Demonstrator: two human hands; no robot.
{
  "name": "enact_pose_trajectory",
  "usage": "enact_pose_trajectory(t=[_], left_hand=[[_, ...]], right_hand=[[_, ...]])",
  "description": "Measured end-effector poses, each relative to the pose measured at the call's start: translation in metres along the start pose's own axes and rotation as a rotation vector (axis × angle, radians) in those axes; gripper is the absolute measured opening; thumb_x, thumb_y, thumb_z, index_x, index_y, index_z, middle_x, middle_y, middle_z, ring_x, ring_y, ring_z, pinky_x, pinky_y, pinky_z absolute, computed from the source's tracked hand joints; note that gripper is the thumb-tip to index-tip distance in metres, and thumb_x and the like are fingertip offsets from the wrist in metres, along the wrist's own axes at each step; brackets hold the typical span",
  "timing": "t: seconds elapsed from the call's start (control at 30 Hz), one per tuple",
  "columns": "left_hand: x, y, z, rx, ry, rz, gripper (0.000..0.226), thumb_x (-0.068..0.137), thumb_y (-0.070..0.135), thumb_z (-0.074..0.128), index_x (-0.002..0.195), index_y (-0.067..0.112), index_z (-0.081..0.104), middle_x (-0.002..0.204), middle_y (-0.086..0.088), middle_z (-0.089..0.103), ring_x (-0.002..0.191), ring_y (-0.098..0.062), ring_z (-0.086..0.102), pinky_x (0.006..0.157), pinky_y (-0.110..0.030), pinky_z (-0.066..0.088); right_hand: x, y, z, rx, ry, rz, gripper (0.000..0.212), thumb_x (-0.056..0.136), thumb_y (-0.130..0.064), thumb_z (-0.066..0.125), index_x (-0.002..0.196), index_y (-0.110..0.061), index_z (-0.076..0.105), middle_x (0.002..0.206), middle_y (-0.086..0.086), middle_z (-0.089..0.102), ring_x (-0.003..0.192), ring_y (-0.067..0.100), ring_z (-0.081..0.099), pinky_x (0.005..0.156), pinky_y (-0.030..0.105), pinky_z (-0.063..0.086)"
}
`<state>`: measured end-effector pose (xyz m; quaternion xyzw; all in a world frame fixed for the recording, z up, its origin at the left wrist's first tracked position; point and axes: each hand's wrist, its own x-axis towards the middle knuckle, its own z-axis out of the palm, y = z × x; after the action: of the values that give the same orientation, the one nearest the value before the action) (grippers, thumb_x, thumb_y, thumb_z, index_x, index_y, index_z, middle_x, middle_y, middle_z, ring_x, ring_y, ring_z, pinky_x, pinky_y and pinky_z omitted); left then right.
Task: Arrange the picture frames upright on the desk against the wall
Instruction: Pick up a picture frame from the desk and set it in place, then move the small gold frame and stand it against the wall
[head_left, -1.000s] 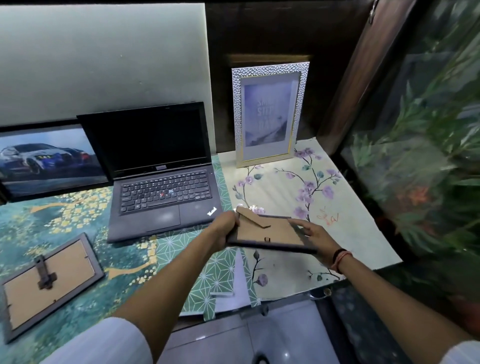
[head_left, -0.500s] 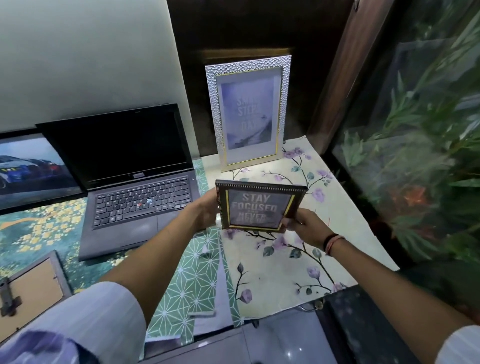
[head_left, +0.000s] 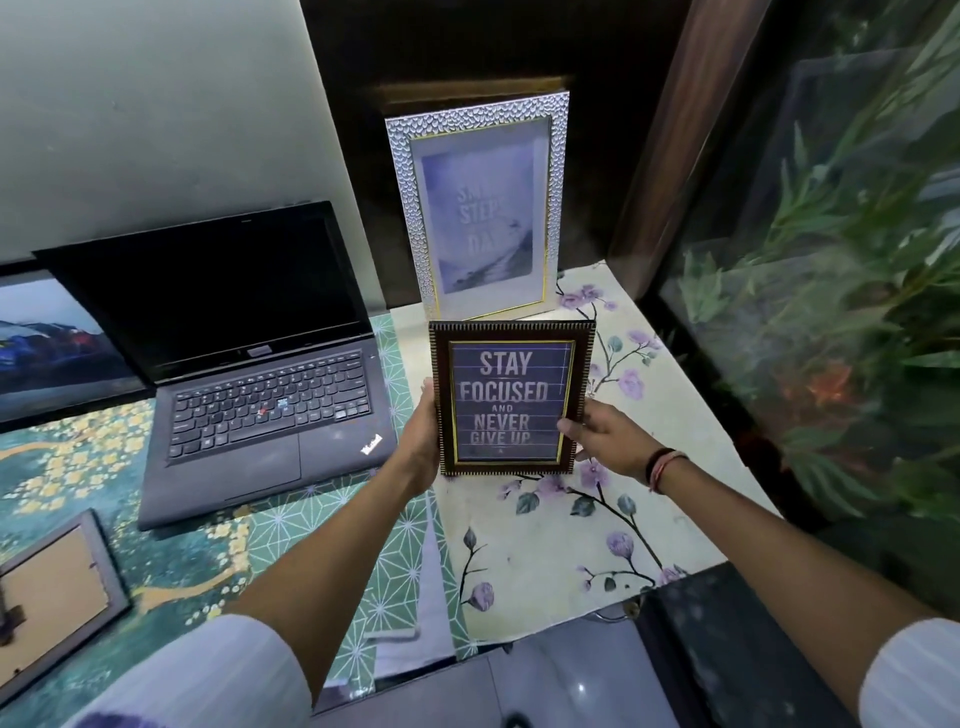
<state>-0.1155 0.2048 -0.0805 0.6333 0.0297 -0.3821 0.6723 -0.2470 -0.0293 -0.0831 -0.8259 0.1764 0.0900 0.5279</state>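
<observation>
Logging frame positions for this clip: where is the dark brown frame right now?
The dark brown frame is held upright between the left hand and right hand, right of the laptop, before the silver frame.

An open black laptop (head_left: 244, 358) sits just left of the grip, its dark screen tilted back toward the pale wall (head_left: 145, 114) and its keyboard level with the held spot. Beneath and below the grip lies a cream cloth printed with purple flowers (head_left: 561, 530); beside it, lower left, a green geometric-patterned sheet (head_left: 400, 566), and further left a teal mat with yellow blossoms (head_left: 67, 467). Well right of the grip, a glass pane (head_left: 831, 312) shows green leaves.
</observation>
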Motion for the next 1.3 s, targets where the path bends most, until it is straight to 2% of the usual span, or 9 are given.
enact_pose_trajectory(t=[0.2, 0.43, 0.53, 0.77, 0.9, 1.0, 1.07, 1.13, 1.3], left_hand=[[-0.012, -0.026, -0.005, 0.028, 0.121, 0.003, 0.067, 0.103, 0.065, 0.022, 0.107, 0.029, 0.078, 0.111, -0.002, 0.080, 0.114, -0.023, 0.070, 0.112, -0.048, 0.043], [-0.039, -0.029, -0.035, -0.093, 0.366, -0.007, 0.053, 0.108, 0.046, 0.036, 0.109, 0.004, 0.068, 0.109, -0.017, 0.072, 0.111, -0.034, 0.065, 0.104, -0.048, 0.049], [-0.061, -0.031, -0.070, -0.122, 0.427, -0.003, 0.050, 0.107, 0.046, 0.040, 0.105, 0.007, 0.071, 0.110, -0.018, 0.074, 0.105, -0.031, 0.068, 0.097, -0.046, 0.050], [-0.128, -0.034, -0.215, -0.235, 0.561, 0.040, 0.046, 0.105, 0.042, 0.047, 0.094, 0.003, 0.070, 0.082, -0.013, 0.072, 0.064, -0.023, 0.063, 0.060, -0.034, 0.049], [-0.178, -0.055, -0.346, 0.029, 0.911, 0.080, 0.034, 0.095, 0.032, 0.054, 0.068, 0.014, 0.065, 0.066, -0.008, 0.064, 0.067, -0.026, 0.058, 0.060, -0.044, 0.045], [-0.220, -0.059, -0.428, 0.314, 1.129, -0.063, 0.030, 0.100, 0.029, 0.049, 0.092, 0.013, 0.073, 0.096, -0.012, 0.071, 0.090, -0.033, 0.065, 0.077, -0.042, 0.052], [-0.230, -0.061, -0.463, 0.301, 1.095, -0.142, 0.039, 0.095, 0.027, 0.051, 0.125, 0.011, 0.070, 0.124, -0.012, 0.068, 0.112, -0.036, 0.063, 0.090, -0.041, 0.052], [-0.233, -0.059, -0.484, 0.227, 0.955, -0.105, 0.040, 0.084, 0.027, 0.051, 0.116, 0.011, 0.069, 0.120, -0.013, 0.069, 0.112, -0.035, 0.065, 0.086, -0.036, 0.050], [-0.231, -0.040, -0.475, -0.184, 0.681, 0.050, 0.017, 0.093, -0.007, 0.049, 0.094, 0.008, 0.055, 0.071, -0.001, 0.055, 0.036, 0.002, 0.051, 0.039, -0.018, 0.037]], right_hand=[[-0.010, 0.011, 0.024, -0.025, 0.050, 0.128, 0.032, 0.095, -0.041, 0.059, 0.124, -0.029, 0.048, 0.122, -0.006, 0.064, 0.107, 0.018, 0.065, 0.090, 0.038, 0.054], [-0.029, -0.001, 0.100, 0.213, 0.576, 0.646, 0.030, 0.081, -0.021, 0.066, 0.104, -0.001, 0.068, 0.105, 0.022, 0.069, 0.092, 0.031, 0.063, 0.082, 0.031, 0.049], [-0.028, -0.036, 0.154, 0.381, 0.365, 0.587, 0.016, 0.085, -0.004, 0.056, 0.071, -0.011, 0.058, 0.080, 0.014, 0.060, 0.070, 0.027, 0.059, 0.070, 0.036, 0.056], [-0.007, -0.147, 0.322, 0.374, -0.060, 0.324, 0.010, 0.084, -0.002, 0.053, 0.079, -0.009, 0.058, 0.074, 0.015, 0.050, 0.051, 0.019, 0.044, 0.049, 0.026, 0.035], [0.008, -0.190, 0.429, 0.170, -0.143, 0.206, 0.009, 0.074, -0.020, 0.058, 0.071, -0.012, 0.058, 0.070, 0.015, 0.058, 0.061, 0.023, 0.055, 0.055, 0.036, 0.050], [0.016, -0.218, 0.493, -0.051, -0.123, 0.128, 0.012, 0.079, -0.021, 0.056, 0.068, -0.016, 0.055, 0.068, 0.009, 0.059, 0.067, 0.028, 0.058, 0.066, 0.036, 0.050], [0.019, -0.233, 0.518, -0.142, -0.109, 0.096, 0.014, 0.081, -0.013, 0.052, 0.068, -0.016, 0.048, 0.064, 0.008, 0.046, 0.065, 0.028, 0.046, 0.062, 0.033, 0.037], [0.021, -0.245, 0.541, -0.216, -0.049, 0.102, 0.015, 0.078, -0.007, 0.049, 0.066, -0.013, 0.042, 0.061, 0.007, 0.033, 0.062, 0.025, 0.034, 0.059, 0.033, 0.027], [0.028, -0.243, 0.557, -0.307, -0.016, 0.182, 0.007, 0.070, -0.007, 0.047, 0.063, -0.007, 0.045, 0.062, 0.010, 0.038, 0.056, 0.022, 0.035, 0.054, 0.030, 0.025]])
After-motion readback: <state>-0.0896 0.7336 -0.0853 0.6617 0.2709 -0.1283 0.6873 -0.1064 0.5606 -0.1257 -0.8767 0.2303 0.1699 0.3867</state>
